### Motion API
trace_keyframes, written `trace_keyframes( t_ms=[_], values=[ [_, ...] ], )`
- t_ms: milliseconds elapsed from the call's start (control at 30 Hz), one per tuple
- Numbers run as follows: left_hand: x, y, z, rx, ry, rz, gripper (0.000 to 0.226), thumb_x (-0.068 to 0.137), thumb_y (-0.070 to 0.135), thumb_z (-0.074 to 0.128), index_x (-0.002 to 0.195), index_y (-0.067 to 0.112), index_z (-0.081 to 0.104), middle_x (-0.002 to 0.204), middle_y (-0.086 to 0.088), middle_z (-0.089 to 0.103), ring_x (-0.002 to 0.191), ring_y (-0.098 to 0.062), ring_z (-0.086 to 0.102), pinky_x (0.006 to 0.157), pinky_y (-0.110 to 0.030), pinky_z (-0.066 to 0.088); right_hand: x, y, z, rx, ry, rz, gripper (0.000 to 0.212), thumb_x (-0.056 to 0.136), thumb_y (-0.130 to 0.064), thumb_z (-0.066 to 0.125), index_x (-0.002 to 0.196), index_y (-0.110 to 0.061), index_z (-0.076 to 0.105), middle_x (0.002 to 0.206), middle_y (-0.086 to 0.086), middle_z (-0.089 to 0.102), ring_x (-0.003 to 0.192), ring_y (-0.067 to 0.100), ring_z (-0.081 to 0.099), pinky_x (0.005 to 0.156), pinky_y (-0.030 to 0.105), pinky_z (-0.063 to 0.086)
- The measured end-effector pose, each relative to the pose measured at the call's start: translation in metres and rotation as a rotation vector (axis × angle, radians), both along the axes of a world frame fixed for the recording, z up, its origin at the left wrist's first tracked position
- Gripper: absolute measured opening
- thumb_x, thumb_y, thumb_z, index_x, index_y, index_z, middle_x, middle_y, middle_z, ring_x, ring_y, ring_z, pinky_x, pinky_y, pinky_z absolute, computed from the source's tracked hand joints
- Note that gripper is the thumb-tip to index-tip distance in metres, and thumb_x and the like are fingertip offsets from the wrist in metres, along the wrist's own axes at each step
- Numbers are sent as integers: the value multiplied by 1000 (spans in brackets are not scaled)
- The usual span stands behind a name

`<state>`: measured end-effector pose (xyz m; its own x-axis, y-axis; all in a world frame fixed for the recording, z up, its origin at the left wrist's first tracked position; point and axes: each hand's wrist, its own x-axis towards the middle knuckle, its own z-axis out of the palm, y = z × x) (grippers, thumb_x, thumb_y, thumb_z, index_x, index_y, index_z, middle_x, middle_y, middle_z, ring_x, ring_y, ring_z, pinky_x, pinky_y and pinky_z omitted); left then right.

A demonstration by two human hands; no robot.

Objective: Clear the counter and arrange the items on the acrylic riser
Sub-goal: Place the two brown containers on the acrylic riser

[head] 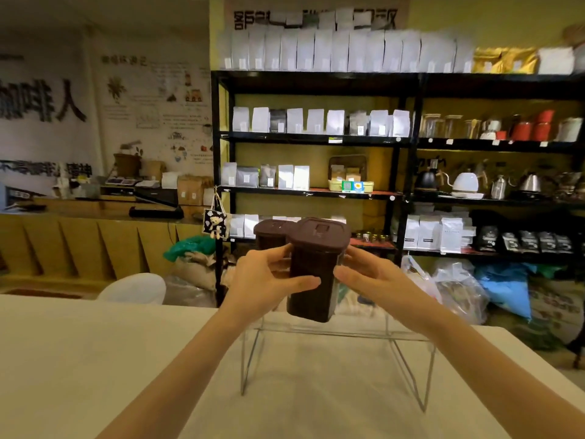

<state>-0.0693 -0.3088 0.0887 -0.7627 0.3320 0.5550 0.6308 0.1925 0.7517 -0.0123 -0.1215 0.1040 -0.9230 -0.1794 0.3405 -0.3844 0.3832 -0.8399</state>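
A dark brown canister with a square brown lid is held just above the top of the clear acrylic riser, tilted slightly. My left hand grips its left side and my right hand grips its right side. A second brown canister stands behind and to the left, partly hidden by my left hand; whether it rests on the riser's back edge I cannot tell. The riser stands on the white counter.
Beyond the counter stands a black shelving unit with white bags, kettles and jars. Plastic sacks lie on the floor below it. A white chair back shows at the counter's far left edge.
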Motion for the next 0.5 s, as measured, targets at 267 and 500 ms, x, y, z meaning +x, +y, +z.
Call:
trace_keyframes(
  t_ms=[267,500],
  values=[
    [-31,16,-24,-25,-24,40,37,63,24,79,92,41,64,78,30,65,77,14,64,65,-4,51,-38,15,-19,39,-60,-33,35,83,-38,53,113,-51,41,112,-26,55,102,-7,51,75,10,40],
    [-33,23,-29,-9,-28,110,44,65,27,77,107,27,64,87,15,68,86,2,65,76,-17,53,-46,18,-25,24,-30,-73,42,85,-34,53,123,-44,39,105,-29,55,93,-17,53,68,1,43]
  ],
)
